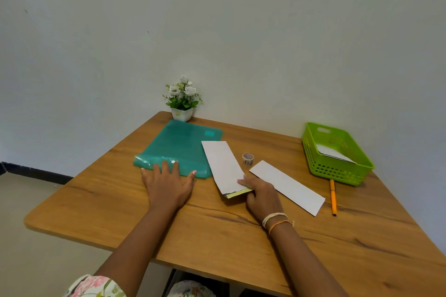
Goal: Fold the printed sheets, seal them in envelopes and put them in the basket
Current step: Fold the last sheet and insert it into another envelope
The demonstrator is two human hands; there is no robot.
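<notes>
My right hand [261, 196] pinches the near end of a long white envelope [223, 166] that lies on the wooden table [217, 229]; a yellow-green edge of folded paper shows at that end. A second white envelope [288, 187] lies flat just to the right. My left hand [169, 183] rests flat, fingers spread, on the near edge of a teal plastic folder [179, 148] with a white snap button. The green plastic basket [336, 153] stands at the far right and holds a white envelope [334, 153].
A small roll of patterned tape [247, 158] stands between the two envelopes. An orange pen [333, 196] lies in front of the basket. A white pot of artificial flowers [182, 100] stands at the table's back edge against the wall.
</notes>
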